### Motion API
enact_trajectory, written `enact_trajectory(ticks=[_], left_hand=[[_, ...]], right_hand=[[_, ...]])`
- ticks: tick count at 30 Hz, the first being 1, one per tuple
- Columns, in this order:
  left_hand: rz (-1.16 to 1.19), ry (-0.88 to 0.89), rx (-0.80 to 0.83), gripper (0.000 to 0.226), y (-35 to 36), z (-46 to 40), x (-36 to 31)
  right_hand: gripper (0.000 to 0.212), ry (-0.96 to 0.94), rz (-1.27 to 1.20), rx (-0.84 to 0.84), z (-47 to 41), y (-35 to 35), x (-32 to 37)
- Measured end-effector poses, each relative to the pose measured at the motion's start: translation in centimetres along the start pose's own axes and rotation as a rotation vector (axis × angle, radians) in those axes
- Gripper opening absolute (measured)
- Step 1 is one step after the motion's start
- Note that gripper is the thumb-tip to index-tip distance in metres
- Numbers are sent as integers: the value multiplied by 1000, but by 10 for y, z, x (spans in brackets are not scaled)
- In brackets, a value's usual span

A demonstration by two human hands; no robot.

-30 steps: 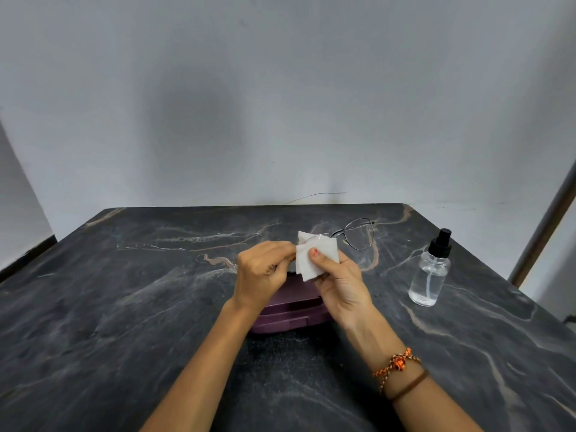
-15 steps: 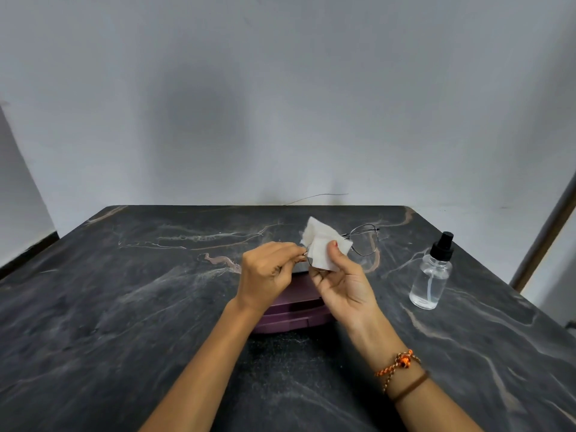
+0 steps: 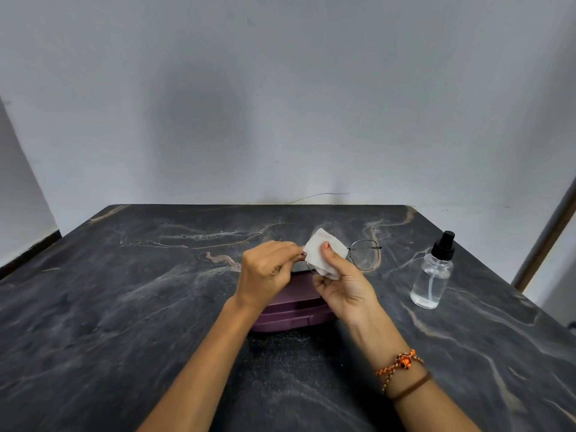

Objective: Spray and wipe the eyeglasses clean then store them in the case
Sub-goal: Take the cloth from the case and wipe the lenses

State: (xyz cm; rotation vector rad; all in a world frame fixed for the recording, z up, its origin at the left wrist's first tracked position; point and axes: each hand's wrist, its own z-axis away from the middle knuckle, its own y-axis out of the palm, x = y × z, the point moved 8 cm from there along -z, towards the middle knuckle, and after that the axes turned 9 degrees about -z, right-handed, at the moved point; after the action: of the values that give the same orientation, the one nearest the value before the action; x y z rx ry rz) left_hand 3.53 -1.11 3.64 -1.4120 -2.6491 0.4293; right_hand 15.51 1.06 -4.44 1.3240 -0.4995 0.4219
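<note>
Thin metal-framed eyeglasses [image 3: 365, 255] are held in the air above the table's middle. My left hand [image 3: 267, 271] pinches the frame's left end. My right hand [image 3: 341, 283] presses a folded white cloth [image 3: 321, 252] around the left lens, thumb on top; that lens is hidden by the cloth. The right lens sticks out free to the right. Below my hands lies a purple glasses case [image 3: 291, 313], partly covered by my wrists. A clear spray bottle [image 3: 433, 272] with a black nozzle stands upright to the right.
The dark marble-patterned table [image 3: 124, 307] ends at a grey wall behind. A slanted metal pole [image 3: 545, 241] rises past the table's right edge. A thin wire lies along the wall at the table's far edge.
The cloth has turned and shifted slightly on the left lens, my right thumb sliding over it. The glasses sit a little more level. The bottle and case have not moved.
</note>
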Motion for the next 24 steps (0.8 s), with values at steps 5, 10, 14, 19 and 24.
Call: enact_trajectory(ticks=[5, 10, 14, 19, 24], left_hand=[[-8, -11, 13, 10, 3, 2, 2], [-8, 1, -10, 14, 0, 1, 0], [-21, 22, 9, 15, 0, -1, -3], [-21, -5, 2, 12, -2, -1, 2], [0, 21, 16, 10, 5, 1, -8]], right_hand=[[6, 3, -166, 70, 1, 6, 0], [27, -41, 110, 109, 0, 8, 1], [30, -73, 241, 115, -1, 9, 9], [25, -20, 80, 175, 3, 16, 3], [12, -16, -216, 126, 1, 12, 5]])
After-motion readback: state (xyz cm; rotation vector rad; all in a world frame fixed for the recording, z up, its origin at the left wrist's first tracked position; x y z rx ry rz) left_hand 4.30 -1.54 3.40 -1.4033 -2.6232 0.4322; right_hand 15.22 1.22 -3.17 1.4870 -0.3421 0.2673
